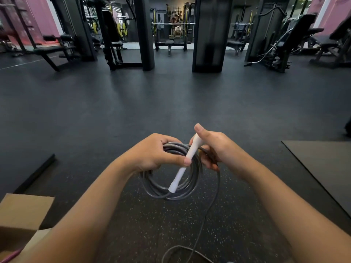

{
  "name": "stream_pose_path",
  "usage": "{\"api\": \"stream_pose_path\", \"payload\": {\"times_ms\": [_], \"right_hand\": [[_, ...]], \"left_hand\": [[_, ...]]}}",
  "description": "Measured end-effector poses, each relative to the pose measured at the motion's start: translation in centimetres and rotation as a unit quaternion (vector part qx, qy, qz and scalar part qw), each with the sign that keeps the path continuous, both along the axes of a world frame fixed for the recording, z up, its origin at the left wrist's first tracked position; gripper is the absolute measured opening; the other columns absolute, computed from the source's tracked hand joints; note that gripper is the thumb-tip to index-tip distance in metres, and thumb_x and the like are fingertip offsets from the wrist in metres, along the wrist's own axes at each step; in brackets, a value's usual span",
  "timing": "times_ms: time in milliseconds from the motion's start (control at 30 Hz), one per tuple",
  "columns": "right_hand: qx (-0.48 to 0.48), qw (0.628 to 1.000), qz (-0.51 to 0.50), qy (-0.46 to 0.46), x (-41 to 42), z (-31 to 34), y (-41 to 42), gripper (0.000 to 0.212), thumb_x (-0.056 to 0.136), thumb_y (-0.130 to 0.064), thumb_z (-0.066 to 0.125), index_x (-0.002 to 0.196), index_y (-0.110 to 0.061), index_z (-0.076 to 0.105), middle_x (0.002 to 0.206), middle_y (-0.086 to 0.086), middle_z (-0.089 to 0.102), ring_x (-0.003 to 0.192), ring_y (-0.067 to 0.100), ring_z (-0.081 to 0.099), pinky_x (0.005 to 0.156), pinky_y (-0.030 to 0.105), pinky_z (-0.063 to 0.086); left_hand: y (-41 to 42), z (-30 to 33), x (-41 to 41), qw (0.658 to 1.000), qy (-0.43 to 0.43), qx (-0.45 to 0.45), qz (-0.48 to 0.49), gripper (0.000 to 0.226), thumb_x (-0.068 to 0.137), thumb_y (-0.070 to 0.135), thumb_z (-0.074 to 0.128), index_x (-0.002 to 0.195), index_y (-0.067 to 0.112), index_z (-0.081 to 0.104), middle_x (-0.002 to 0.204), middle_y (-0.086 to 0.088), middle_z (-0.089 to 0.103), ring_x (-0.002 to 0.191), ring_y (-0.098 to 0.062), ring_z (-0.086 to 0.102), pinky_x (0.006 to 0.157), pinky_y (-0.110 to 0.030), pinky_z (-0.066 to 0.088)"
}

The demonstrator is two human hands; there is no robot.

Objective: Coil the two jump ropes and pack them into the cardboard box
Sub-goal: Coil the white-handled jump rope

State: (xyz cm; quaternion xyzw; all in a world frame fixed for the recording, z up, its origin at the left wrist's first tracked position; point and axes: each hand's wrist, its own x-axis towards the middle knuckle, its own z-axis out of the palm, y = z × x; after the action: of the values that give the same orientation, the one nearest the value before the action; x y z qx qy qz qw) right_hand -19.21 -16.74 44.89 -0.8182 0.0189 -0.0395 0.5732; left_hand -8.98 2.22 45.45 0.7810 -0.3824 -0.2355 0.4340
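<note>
Rope [191, 179], grey and mostly coiled, hung in the air between both hands above the dark floor [133, 111]. His left hand [152, 154] gripped the loops, thumb pressing the white handle [183, 166]; the right hand [214, 147] clasped that handle's far end. A loose tail trailed down. An open cardboard box [22, 211] sat near left.

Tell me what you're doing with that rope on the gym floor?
A person is winding a grey jump rope into loops. The left hand holds the bundle of coils, and the right hand grips the rope's white handle laid across it. A loose tail of rope hangs down to the speckled floor, so the coiling isn't finished. An open cardboard box waits at the lower left, with something pink showing inside.
</note>
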Motion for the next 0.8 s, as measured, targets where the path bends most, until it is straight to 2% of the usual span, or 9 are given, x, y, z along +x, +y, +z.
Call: {"api": "stream_pose_path", "payload": {"times_ms": [67,133,200,333,433,533,633,700,800], "right_hand": [[-0.021,0.999,-0.034,-0.014,0.0,0.4,0.3,0.073,0.091,-0.077,0.035,0.086,-0.01,0.064,0.052,0.01,0.053,0.043,0.02,0.043,0.047,0.03,0.036],[0.01,0.998,-0.06,-0.03,0.1,0.7,-0.4,0.07,0.087,-0.077,0.036,0.078,-0.014,0.065,0.05,0.011,0.051,0.043,0.022,0.044,0.045,0.029,0.038],[0.033,0.994,-0.1,-0.041,0.2,0.6,-1.8,0.072,0.089,-0.075,0.041,0.068,-0.011,0.066,0.047,0.009,0.048,0.042,0.022,0.043,0.048,0.03,0.04],[0.018,0.982,-0.187,-0.031,0.5,-1.2,-3.3,0.068,0.096,-0.065,0.049,0.059,-0.01,0.063,0.054,0.01,0.051,0.046,0.024,0.047,0.062,0.041,0.044],[0.105,0.985,-0.134,-0.021,0.7,-1.3,-2.4,0.068,0.094,-0.074,0.041,0.076,-0.014,0.067,0.066,0.01,0.058,0.054,0.023,0.051,0.064,0.038,0.044],[0.168,0.982,-0.069,-0.043,0.4,-0.8,0.6,0.071,0.088,-0.075,0.044,0.113,-0.013,0.067,0.083,0.006,0.075,0.062,0.021,0.053,0.055,0.029,0.037],[0.156,0.974,-0.119,-0.117,0.3,-1.3,3.2,0.037,0.096,-0.044,0.064,0.108,-0.009,0.066,0.071,-0.002,0.07,0.06,0.01,0.055,0.056,0.021,0.041],[0.178,0.962,-0.156,-0.137,0.8,-1.7,3.5,0.033,0.097,-0.032,0.067,0.105,0.0,0.067,0.066,-0.008,0.058,0.059,0.005,0.052,0.057,0.018,0.042],[0.205,0.953,-0.181,-0.133,1.3,-1.1,2.9,0.024,0.101,-0.026,0.062,0.106,-0.005,0.072,0.079,-0.012,0.068,0.054,-0.001,0.05,0.057,0.011,0.042]], "left_hand": [[0.2,-0.1,0.0,0.998,0.034,-0.05,0.018,0.025,0.076,0.028,0.088,0.097,0.018,0.079,0.065,0.004,0.058,0.049,-0.008,0.038,0.046,-0.02,0.03],[0.4,-0.2,0.0,0.988,0.081,-0.123,0.039,0.024,0.077,0.025,0.087,0.099,0.017,0.079,0.07,-0.003,0.059,0.047,-0.008,0.033,0.044,-0.021,0.025],[0.4,-0.4,0.0,0.967,0.136,-0.205,0.06,0.021,0.076,0.026,0.086,0.095,0.02,0.08,0.082,-0.011,0.064,0.044,-0.007,0.03,0.044,-0.023,0.023],[-0.8,-0.5,-0.7,0.913,0.231,-0.323,0.095,0.016,0.077,0.026,0.076,0.09,0.016,0.077,0.092,-0.008,0.076,0.037,-0.003,0.029,0.042,-0.021,0.018],[-2.0,-0.9,-1.3,0.856,0.283,-0.403,0.158,0.027,0.078,0.03,0.075,0.096,0.011,0.068,0.096,-0.002,0.076,0.037,-0.003,0.028,0.039,-0.019,0.018],[-3.0,-1.7,-2.0,0.813,0.282,-0.443,0.251,0.033,0.075,0.035,0.08,0.098,0.016,0.065,0.091,-0.001,0.068,0.04,-0.005,0.028,0.038,-0.019,0.025],[-3.4,-2.4,-2.7,0.805,0.261,-0.437,0.306,0.032,0.08,0.037,0.08,0.099,0.016,0.065,0.082,0.0,0.065,0.045,-0.009,0.028,0.041,-0.022,0.025],[-3.5,-2.7,-2.9,0.807,0.257,-0.425,0.319,0.031,0.08,0.04,0.08,0.093,0.016,0.064,0.069,0.007,0.06,0.045,-0.009,0.031,0.041,-0.023,0.029],[-3.2,-2.5,-2.6,0.841,0.228,-0.399,0.287,0.034,0.075,0.043,0.081,0.086,0.017,0.063,0.066,0.005,0.054,0.046,-0.012,0.043,0.046,-0.029,0.04]]}}
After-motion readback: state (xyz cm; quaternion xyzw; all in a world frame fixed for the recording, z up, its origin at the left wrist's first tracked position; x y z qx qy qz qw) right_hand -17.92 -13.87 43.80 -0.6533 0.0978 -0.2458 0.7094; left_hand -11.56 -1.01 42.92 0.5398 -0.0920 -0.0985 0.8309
